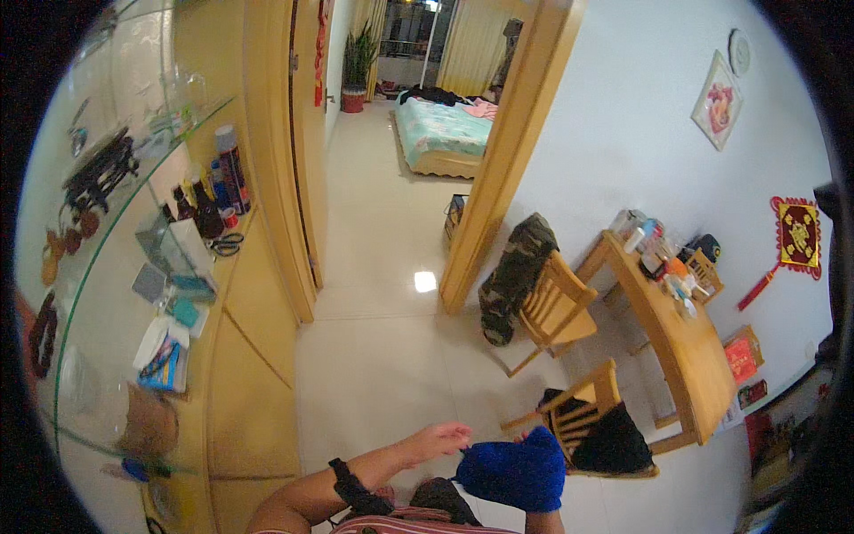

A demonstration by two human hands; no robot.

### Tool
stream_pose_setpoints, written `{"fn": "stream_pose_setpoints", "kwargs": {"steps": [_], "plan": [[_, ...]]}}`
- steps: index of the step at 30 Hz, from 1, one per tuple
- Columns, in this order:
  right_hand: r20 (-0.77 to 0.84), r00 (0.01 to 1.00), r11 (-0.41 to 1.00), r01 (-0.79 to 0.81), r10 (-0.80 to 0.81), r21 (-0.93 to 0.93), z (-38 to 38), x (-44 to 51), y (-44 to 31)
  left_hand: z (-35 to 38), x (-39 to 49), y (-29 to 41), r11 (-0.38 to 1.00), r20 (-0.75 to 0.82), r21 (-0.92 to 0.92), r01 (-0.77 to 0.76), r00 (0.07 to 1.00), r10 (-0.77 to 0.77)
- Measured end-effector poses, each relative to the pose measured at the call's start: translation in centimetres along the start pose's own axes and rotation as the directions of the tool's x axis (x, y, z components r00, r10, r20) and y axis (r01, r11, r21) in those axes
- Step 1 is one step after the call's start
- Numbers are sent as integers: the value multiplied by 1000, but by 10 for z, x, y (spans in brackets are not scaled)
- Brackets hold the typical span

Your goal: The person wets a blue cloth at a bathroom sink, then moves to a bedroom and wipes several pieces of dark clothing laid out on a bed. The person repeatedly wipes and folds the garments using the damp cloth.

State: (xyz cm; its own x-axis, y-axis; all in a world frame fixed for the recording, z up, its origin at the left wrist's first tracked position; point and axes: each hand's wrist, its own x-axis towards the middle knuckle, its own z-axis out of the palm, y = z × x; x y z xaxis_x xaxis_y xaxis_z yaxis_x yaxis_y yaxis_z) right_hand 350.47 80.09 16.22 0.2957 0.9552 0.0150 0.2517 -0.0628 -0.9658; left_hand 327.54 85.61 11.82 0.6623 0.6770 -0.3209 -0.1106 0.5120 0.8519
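Observation:
A blue cloth (510, 467) hangs over my right hand (524, 437), covering most of it; only a bit of the fingers shows at its upper edge, and the forearm comes out below. My left hand (444, 440) is raised just left of the cloth, its fingers bent close to the cloth's upper left corner. Whether those fingers pinch the cloth cannot be told. A black strap with a device (353, 487) sits around my left forearm.
Left stands a cabinet (250, 400) with glass shelves, bottles, scissors (227, 244) and a tissue pack. Right are wooden chairs (557, 304) with clothes and a wooden table (694, 354) holding several items. Ahead, a doorway leads to a bed (444, 130).

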Motion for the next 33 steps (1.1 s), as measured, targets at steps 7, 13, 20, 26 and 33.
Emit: {"fn": "stream_pose_setpoints", "kwargs": {"steps": [7, 13, 20, 26, 33], "plan": [[600, 787, 225, 617, -146, -754, 62, 163, -32, -268, 65, 3, 760, -612, 642, 102, 665, 428], [679, 684, 748, 592, -267, -302, 149, 343, -60, -413, -27, -59, 254, -868, 435, 864, 477, -138], [800, 598, 505, -704, 42, 499, 290, 501, -120, -476, -13, -61, 310, -830, 214, 926, 340, -442], [609, 782, 991, 128, -131, 49, 395, 637, -166, -595, 70, -18, 378, -783, 251, 891, 416, -462], [385, 891, 860, 380, -241, -340, 492, 760, -222, -823, 229, 178, 219, -680, 705, 675, 730, -62]]}}
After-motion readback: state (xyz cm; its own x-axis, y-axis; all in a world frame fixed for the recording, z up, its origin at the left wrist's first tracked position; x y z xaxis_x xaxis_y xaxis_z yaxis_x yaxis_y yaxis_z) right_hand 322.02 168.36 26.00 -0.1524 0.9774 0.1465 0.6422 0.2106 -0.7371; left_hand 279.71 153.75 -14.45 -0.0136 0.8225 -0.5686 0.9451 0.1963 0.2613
